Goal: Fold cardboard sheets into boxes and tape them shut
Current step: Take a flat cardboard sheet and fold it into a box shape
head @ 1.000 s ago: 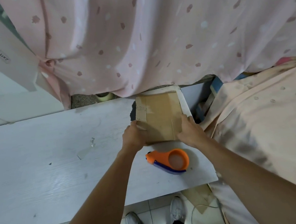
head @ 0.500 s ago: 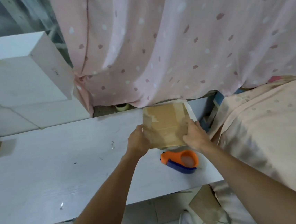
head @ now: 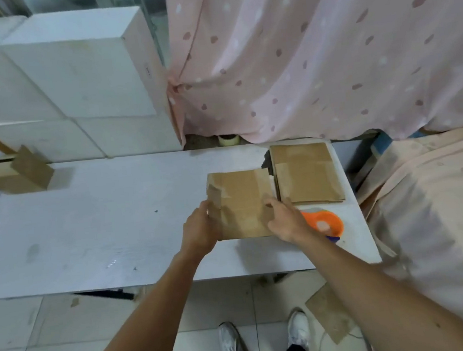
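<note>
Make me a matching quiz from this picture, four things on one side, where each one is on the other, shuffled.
Things:
1. flat brown cardboard sheet
2. stack of brown cardboard sheets
3. orange tape dispenser
4. loose brown cardboard piece

Places:
A. on the tiled floor
B. at the white table's far right corner
C. between left hand and right hand
D. by the right wrist

Pairs: 1-C, 2-B, 3-D, 4-A

A pink spotted curtain (head: 312,62) hangs behind my white desk (head: 102,230). Left of the curtain stand stacked white blocks (head: 73,69); under its hem sits a small pale roll (head: 229,140). Right of it lies peach bedding (head: 439,197). Below the desk, my white shoes (head: 229,342) stand on floor tiles (head: 42,335).
</note>
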